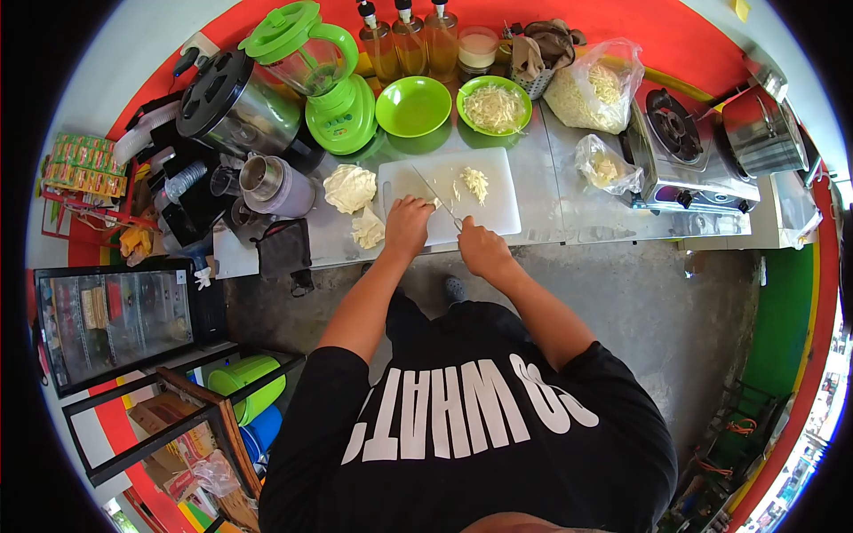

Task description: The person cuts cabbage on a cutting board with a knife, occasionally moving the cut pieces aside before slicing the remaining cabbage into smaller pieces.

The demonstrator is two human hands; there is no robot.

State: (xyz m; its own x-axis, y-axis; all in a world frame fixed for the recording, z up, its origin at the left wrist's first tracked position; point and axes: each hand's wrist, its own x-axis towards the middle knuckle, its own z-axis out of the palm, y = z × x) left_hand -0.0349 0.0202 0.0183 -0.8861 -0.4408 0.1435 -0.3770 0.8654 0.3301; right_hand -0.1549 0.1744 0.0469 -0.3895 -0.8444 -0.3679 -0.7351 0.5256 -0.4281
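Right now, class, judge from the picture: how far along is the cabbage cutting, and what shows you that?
Done: a green bowl holds shredded cabbage, and a small cut pile lies on the cutting board. In hand: the left hand steadies a piece on the board while the right hand works the knife. Left: two cabbage chunks wait uncut beside the board.

A street food stall kitchen: a steel counter [569, 209] with a gas stove [689, 147] at two o'clock, a blender [324, 75] and oil bottles [409, 40] at twelve, a drinks fridge [115, 324] at nine.
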